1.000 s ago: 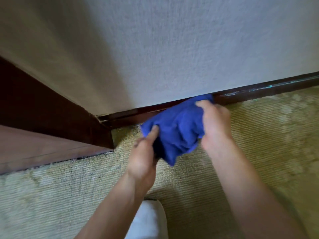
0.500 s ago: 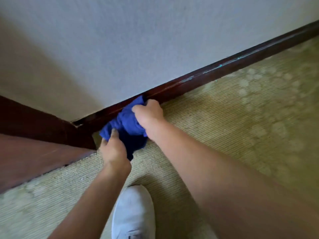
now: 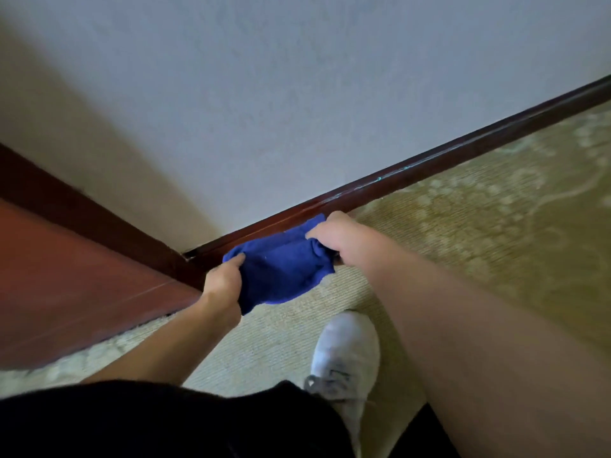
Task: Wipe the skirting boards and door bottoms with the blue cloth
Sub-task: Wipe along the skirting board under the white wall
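The blue cloth (image 3: 284,269) is held between both hands, just in front of the dark skirting board (image 3: 429,166) and near the corner where this board meets the door frame (image 3: 99,219). The left hand (image 3: 222,281) is closed on the left edge of the cloth, with the thumb laid on top of the fabric and the other fingers hidden under it. The right hand (image 3: 332,233) is closed on the right edge, and the fabric is bunched inside its grip. The upper edge of the cloth is seen close against the lower part of the skirting board, but it cannot be told if it really touches the wood. The lower part of the cloth hangs loose over the green carpet (image 3: 479,226). A few small turquoise marks are seen on the skirting board further to the right. The reddish brown door (image 3: 66,292) is seen at the left, its bottom edge near the carpet. A white shoe (image 3: 347,352) is placed on the carpet below the hands, and dark clothing (image 3: 148,421) fills the lower edge of the view.
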Demonstrator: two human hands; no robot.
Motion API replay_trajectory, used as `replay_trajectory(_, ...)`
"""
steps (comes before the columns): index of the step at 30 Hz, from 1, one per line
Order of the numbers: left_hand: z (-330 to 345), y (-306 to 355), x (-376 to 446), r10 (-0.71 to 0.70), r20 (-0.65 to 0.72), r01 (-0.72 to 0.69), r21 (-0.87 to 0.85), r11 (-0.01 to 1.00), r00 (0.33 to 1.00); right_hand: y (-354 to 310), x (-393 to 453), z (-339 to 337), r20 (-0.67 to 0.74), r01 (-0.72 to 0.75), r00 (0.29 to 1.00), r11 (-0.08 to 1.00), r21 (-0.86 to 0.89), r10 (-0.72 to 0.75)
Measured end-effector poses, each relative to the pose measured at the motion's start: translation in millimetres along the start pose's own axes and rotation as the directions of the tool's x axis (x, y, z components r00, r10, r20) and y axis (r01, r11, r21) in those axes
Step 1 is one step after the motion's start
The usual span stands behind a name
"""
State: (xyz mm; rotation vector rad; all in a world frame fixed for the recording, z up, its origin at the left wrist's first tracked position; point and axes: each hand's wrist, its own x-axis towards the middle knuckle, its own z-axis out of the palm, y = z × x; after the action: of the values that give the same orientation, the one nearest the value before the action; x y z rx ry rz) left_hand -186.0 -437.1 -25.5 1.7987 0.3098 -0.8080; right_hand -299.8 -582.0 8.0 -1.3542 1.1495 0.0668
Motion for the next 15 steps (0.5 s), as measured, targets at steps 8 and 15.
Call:
replay_trajectory(8, 82, -40, 48, 0.002, 0.101, 0.012, -0.138, 0.990, 0.995, 64, 83, -31, -0.224, 0.036, 0.974, 0.980, 0.198, 0.009)
replay_trajectory(15, 126, -52, 83, -0.158, -0.315, 0.059, -0.304, 0.951, 0.936, 50, 143, -17, -0.178, -0.103, 0.976, 0.983, 0.151, 0.129)
